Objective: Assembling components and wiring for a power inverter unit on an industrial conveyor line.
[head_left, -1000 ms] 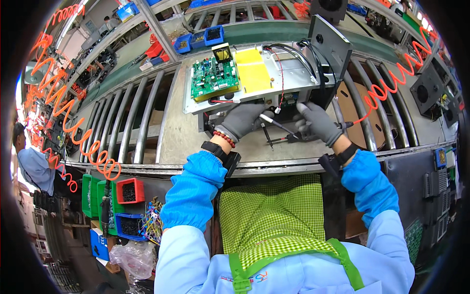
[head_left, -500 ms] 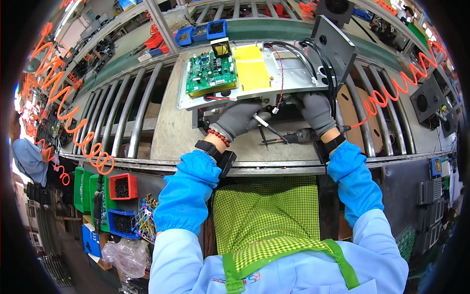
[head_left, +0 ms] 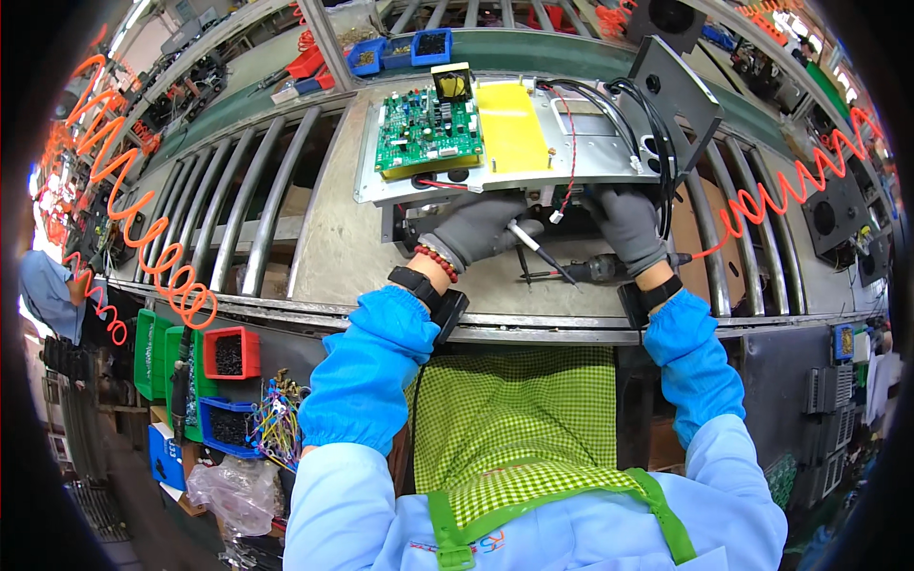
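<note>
A silver metal chassis point(head_left: 514, 181) stands raised on the worktable, bearing a green circuit board point(head_left: 428, 128), a yellow sheet point(head_left: 512, 124), black cables point(head_left: 609, 119) and an upright dark panel point(head_left: 681, 95). My left hand point(head_left: 476, 231), in a grey glove, grips a white-and-black pen-shaped tool point(head_left: 543, 249) that points down to the right. Its fingers reach the chassis's near edge. My right hand point(head_left: 628, 231), gloved too, reaches under that edge, fingertips hidden. Just below it lies a dark power screwdriver point(head_left: 600, 268); whether they touch is unclear. A red twisted wire point(head_left: 572, 162) hangs between my hands.
Metal rollers point(head_left: 257, 209) flank the worktable point(head_left: 333, 257). An orange coiled hose point(head_left: 790, 186) runs to the screwdriver; another point(head_left: 143, 233) hangs at left. Low at left are red point(head_left: 231, 354), blue and green parts bins. Blue bins point(head_left: 431, 48) sit beyond the chassis.
The view has shifted slightly, so the chassis and both hands appear a little farther right. My hands keep their places at the chassis's near edge, the pen-shaped tool still in the left.
</note>
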### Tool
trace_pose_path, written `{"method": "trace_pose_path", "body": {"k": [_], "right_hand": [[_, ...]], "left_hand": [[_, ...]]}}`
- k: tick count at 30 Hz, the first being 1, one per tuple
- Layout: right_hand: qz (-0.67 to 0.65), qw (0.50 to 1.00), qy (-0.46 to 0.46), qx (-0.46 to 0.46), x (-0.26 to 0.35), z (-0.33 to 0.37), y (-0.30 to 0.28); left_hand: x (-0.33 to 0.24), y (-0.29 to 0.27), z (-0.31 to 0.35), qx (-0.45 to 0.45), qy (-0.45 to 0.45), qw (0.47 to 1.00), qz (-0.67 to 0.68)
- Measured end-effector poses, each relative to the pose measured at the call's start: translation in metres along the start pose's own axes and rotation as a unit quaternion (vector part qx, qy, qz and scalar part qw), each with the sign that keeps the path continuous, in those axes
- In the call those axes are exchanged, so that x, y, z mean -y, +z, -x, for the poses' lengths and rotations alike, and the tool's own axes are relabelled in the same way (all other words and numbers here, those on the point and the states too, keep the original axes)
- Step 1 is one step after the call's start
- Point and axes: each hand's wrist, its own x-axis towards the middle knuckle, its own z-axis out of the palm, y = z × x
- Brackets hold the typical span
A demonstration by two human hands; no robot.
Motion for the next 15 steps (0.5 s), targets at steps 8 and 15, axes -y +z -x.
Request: {"method": "trace_pose_path", "body": {"k": [8, 15], "right_hand": [[-0.027, 1.000, 0.008, 0.000, -0.004, -0.001, 0.006], [-0.048, 0.982, 0.173, 0.063, 0.019, -0.008, -0.008]], "left_hand": [[-0.001, 0.001, -0.001, -0.001, -0.003, 1.000, -0.008], [0.001, 0.005, -0.002, 0.001, -0.003, 0.999, -0.039]]}}
